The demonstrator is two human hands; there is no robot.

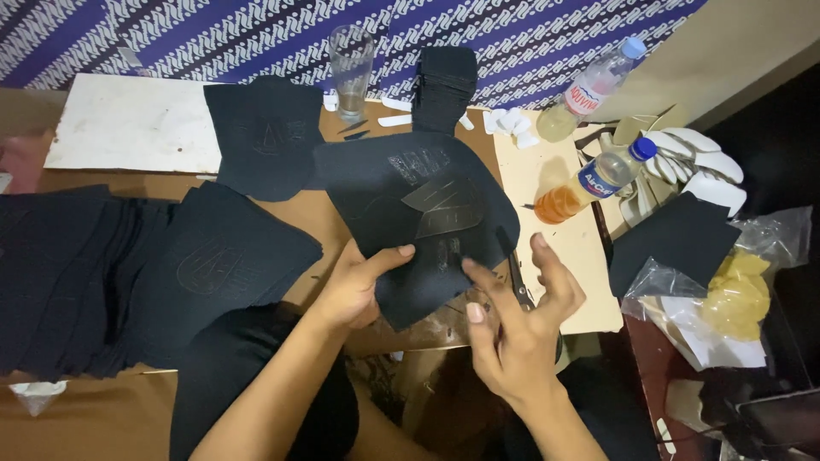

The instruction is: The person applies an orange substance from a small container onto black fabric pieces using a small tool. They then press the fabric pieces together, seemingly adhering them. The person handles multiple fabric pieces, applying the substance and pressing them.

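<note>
Cluttered brown worktable [85,418], purple patterned cloth [256,34] behind. My left hand [354,286] pinches the black fabric piece [410,205] over the table; right hand [521,329], fingers loosely spread, holds scissors [515,277]. Two clear bottles [594,179] stand right, one red-labelled, one blue-labelled.

A black fabric panel [410,213] with cut-out flaps, held tilted above the table.

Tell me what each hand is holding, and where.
Left hand pinches the black fabric piece at its lower edge; right hand holds scissors by the handles.
</note>
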